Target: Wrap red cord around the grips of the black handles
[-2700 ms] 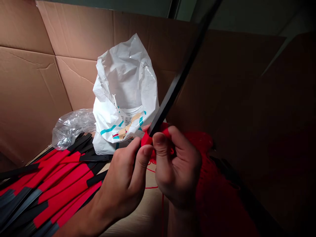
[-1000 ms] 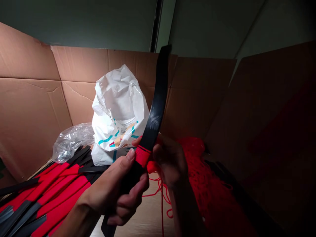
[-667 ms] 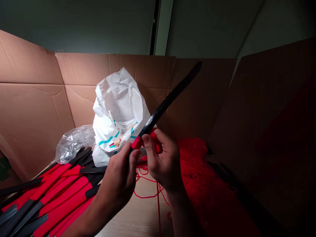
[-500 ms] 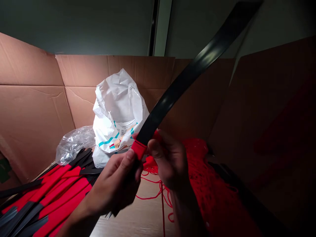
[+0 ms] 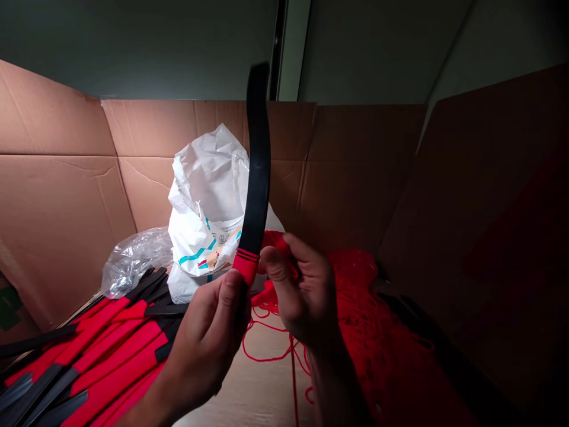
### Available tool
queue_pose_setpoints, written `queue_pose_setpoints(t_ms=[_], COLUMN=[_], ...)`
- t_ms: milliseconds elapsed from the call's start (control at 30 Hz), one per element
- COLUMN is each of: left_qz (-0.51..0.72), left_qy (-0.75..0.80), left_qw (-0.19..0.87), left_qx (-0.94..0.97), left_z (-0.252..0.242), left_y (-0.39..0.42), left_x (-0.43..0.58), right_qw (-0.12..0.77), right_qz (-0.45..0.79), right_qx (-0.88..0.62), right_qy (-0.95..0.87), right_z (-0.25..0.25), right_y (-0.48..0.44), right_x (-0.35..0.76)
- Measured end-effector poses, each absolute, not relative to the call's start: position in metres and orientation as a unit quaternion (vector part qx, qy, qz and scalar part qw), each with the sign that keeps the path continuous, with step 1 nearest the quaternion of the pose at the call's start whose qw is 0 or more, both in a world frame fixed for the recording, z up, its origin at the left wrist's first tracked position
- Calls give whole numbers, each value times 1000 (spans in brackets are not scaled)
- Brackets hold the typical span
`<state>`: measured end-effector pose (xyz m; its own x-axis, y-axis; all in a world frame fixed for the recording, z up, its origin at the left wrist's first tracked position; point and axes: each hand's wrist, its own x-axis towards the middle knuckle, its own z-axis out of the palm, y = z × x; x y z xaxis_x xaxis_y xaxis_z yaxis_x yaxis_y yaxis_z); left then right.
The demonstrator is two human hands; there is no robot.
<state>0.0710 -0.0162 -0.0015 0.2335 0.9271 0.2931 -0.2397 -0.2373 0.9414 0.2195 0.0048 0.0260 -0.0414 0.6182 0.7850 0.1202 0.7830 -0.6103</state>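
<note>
A flat black strip stands nearly upright in front of me, bending slightly along its length. Red cord is wound round its lower part, with a few separate turns at the upper edge of the winding. My left hand is closed round the wound part, thumb pressed on the front. Beside it on the right, my right hand is closed on a red cord bundle, partly hidden by the fingers. Loose red cord trails in loops on the table below.
Several black strips with red middles lie piled at the left. Behind them are a clear plastic bag and an open white bag. A red net-like heap lies at the right. Cardboard walls surround the table.
The strip has swung from leaning far right to nearly upright. Separate cord turns now show at the winding's upper edge. Both hands stay close together in about the same place.
</note>
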Motion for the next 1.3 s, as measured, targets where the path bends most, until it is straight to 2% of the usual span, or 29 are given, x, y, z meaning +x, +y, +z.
queue_pose_setpoints(t_ms=[133, 200, 267, 400, 467, 533, 633, 700, 767, 833, 933, 1000, 1033, 1067, 1167, 1233, 1300], left_qz=[351, 258, 287, 535, 564, 505, 305, 180, 149, 259, 531, 598, 600, 591, 535, 470, 386], left_qy=[119, 32, 55, 292, 326, 286, 146, 65, 43, 97, 286, 335, 329, 318, 286, 218, 136], left_qw=[818, 868, 824, 514, 495, 619, 821, 884, 891, 830, 539, 399, 396, 430, 622, 744, 821], left_qx=[440, 423, 486, 603, 576, 530, 459, 426, 427, 484, 588, 609, 612, 604, 495, 422, 398], left_z=[-2, 0, 1, -2, -5, -10, -14, -13, -10, -7, -6, -8, -10, -12, -13, -11, -8], left_y=[-10, -5, -4, -11, -13, -12, -4, 2, 5, 3, -9, -17, -20, -21, -21, -17, -12], left_x=[60, 58, 60, 71, 74, 71, 62, 58, 61, 69, 83, 89, 89, 88, 76, 66, 57], right_qw=[615, 625, 646, 673, 673, 669, 659, 654, 662, 686, 690, 686, 686, 688, 695, 694, 685], right_qz=[310, 318, 276, 96, 112, 206, 327, 362, 341, 234, 69, 67, 91, 122, 204, 237, 257], right_qx=[-223, -227, -250, -316, -309, -267, -202, -177, -181, -233, -301, -296, -287, -277, -248, -235, -231], right_qy=[-690, -676, -666, -661, -663, -663, -646, -640, -643, -649, -654, -661, -662, -660, -643, -638, -641], right_z=[23, 21, 20, 22, 23, 25, 26, 27, 26, 25, 23, 23, 23, 22, 20, 18, 16], right_y=[5, 4, 5, 5, 3, 1, -3, -3, -1, 1, 3, 3, 3, 3, 5, 7, 8], right_x=[224, 224, 221, 213, 212, 213, 218, 219, 219, 218, 215, 214, 214, 214, 216, 216, 215])
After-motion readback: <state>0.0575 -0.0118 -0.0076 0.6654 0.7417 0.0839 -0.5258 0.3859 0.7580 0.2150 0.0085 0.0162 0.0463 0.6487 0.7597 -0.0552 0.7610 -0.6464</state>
